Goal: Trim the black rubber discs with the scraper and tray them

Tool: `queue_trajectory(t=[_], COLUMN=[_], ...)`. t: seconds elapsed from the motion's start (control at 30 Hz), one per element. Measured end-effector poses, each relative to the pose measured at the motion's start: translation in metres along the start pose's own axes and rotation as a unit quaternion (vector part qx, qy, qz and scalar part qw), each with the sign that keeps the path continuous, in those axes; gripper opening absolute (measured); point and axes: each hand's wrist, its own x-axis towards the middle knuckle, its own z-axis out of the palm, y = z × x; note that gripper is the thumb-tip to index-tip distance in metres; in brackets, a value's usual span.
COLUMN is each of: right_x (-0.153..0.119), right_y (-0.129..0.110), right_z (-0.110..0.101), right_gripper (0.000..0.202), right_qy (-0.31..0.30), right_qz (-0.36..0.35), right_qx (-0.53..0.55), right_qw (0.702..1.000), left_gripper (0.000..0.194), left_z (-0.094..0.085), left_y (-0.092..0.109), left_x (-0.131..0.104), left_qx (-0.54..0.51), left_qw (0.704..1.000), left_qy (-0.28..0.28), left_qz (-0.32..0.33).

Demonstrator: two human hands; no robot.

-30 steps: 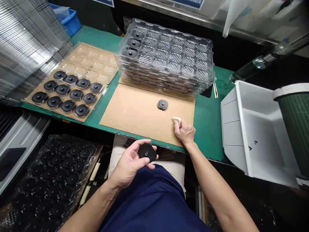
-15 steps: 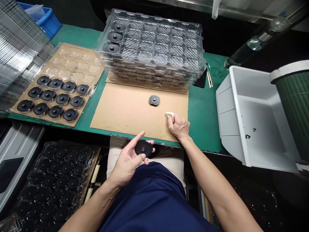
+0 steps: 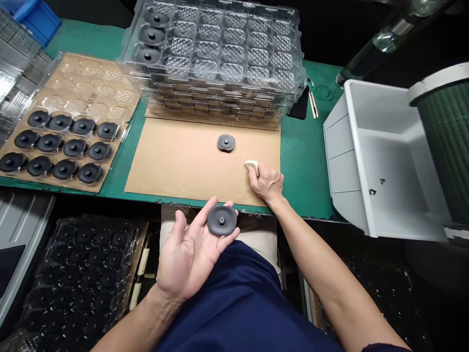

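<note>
My left hand (image 3: 194,252) is palm up in front of my lap, thumb spread away. Across its fingers lies a black rounded-oval plastic part (image 3: 227,226), dished, with a small raised stub in its middle. My right hand (image 3: 266,183) rests on the cardboard sheet (image 3: 176,161), fingers closed around a small off-white block (image 3: 251,165), whose kind I cannot make out. A second black part (image 3: 226,142) of the same shape lies on the cardboard beyond my right hand, touched by neither hand.
At the back stands a stack of clear trays (image 3: 220,93), with three black parts in its top left column. A tray on cardboard (image 3: 98,90) to the left holds several more. A grey bin (image 3: 340,161) stands right; a filled tray (image 3: 82,278) sits below left.
My left thumb has lifted off the black part and swung outward. The part now lies flatter on my fingers with its stub facing up. The view has shifted slightly; my right hand keeps the block.
</note>
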Motion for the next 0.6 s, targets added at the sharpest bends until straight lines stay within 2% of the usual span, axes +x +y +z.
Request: queue_trajectory(t=[0.27, 0.53, 0.6], right_x=[0.0, 0.0, 0.0], right_y=[0.001, 0.0, 0.0], right_z=[0.002, 0.002, 0.002], right_gripper=[0.031, 0.033, 0.033], right_qy=[0.012, 0.017, 0.017], right_qz=[-0.006, -0.005, -0.005], right_qx=[-0.006, -0.009, -0.011], right_qw=[1.0, 1.0, 1.0], left_gripper=[0.079, 0.079, 0.072], left_z=[0.002, 0.001, -0.001], left_y=[0.003, 0.009, 0.009], left_x=[-0.011, -0.015, -0.015], left_qx=[-0.047, -0.045, -0.024], left_qw=[0.999, 0.998, 0.999], left_qy=[-0.027, -0.035, -0.043], left_qz=[0.003, -0.007, -0.001])
